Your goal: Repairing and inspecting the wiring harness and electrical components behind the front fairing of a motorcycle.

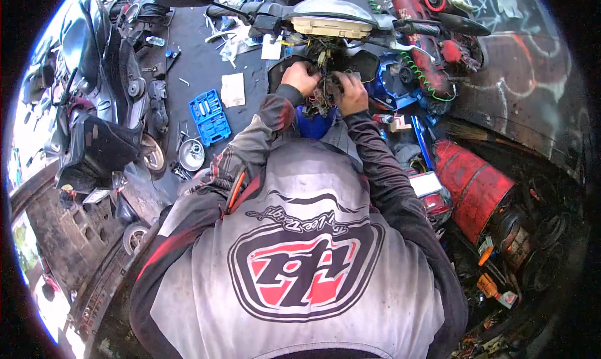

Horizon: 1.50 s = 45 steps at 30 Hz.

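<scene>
In front of me stands the front end of a scooter, its headlight and handlebar unit (332, 27) spanning the top of the view. Below that unit hangs a tangle of dark wires (323, 96). My left hand (302, 79) is at the left side of the bundle, fingers curled in against the wires. On the other side, my right hand (352, 94) has its fingers bent around part of the same wires. Their fingertips are partly hidden among the strands. A blue body panel (315, 126) sits just beneath the bundle.
An open blue tool case (210, 118) and a piece of cardboard (233, 89) lie left. A dark scooter (100, 140) stands farther left. Rightward are a blue fairing (389, 86), a red tank (416, 36) with a green coiled hose (418, 77), and a red barrel (474, 185).
</scene>
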### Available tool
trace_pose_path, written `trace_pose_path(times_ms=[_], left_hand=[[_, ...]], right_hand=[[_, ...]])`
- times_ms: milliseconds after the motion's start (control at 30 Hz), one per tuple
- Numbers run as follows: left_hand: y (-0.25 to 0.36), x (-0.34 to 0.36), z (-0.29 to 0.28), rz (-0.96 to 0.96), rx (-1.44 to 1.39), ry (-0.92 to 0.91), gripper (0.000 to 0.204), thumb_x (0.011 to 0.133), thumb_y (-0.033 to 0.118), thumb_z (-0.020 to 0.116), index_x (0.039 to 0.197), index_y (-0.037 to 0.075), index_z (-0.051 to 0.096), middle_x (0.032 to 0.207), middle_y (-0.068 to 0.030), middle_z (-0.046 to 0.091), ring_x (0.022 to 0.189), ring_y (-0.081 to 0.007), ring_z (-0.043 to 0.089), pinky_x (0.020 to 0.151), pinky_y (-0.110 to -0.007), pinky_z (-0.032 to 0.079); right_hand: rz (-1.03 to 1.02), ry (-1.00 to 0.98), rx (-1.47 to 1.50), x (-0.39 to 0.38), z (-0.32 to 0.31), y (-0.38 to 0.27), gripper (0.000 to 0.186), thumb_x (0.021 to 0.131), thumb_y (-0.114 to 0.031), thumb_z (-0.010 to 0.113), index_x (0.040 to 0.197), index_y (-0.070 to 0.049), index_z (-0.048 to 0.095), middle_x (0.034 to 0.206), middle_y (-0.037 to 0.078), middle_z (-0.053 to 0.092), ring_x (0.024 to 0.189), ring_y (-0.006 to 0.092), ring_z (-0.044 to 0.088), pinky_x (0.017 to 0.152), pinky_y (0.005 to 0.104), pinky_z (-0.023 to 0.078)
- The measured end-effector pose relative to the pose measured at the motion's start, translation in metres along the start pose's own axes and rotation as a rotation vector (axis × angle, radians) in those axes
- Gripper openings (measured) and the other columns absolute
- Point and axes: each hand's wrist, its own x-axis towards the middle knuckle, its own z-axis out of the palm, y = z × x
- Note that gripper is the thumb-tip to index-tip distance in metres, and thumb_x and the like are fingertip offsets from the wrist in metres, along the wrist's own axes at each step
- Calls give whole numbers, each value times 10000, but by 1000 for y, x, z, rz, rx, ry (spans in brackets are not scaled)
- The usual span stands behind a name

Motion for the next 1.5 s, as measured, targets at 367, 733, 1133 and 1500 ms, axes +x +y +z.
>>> trace_pose_path(times_ms=[367, 733, 1133, 1500], left_hand=[[-16, 6, 6, 23, 26, -47, 422, 751, 327, 674, 996, -16, 676, 928, -233, 678, 887, -368, 656, 807, -409, 505], [-14, 1, -3, 12, -16, -119, 359, 774, 298, 657, 986, 12, 700, 879, -190, 694, 799, -285, 676, 766, -362, 506], [-12, 4, -1, -33, -30, -167, 332, 768, 259, 662, 1022, 52, 714, 846, -156, 705, 764, -226, 674, 732, -340, 507], [-11, 2, -1, -16, 45, -154, 338, 763, 269, 663, 1016, 50, 713, 840, -169, 701, 752, -235, 672, 729, -343, 505]], right_hand=[[-87, -42, 30, -3, 10, 6, 283, 807, -162, 645, 1070, -58, 642, 1029, 148, 650, 946, 329, 623, 823, 399, 515], [-51, -13, 101, 1, 10, -7, 263, 827, -214, 663, 1015, -31, 656, 1005, 168, 654, 923, 341, 623, 821, 417, 507], [844, -381, 637, 1, 54, 41, 237, 885, -209, 554, 995, -20, 645, 924, 168, 664, 837, 308, 650, 676, 385, 518], [-99, 5, 77, 6, 1, -6, 230, 807, -158, 651, 1016, -64, 650, 931, 129, 648, 864, 343, 626, 779, 412, 513]])
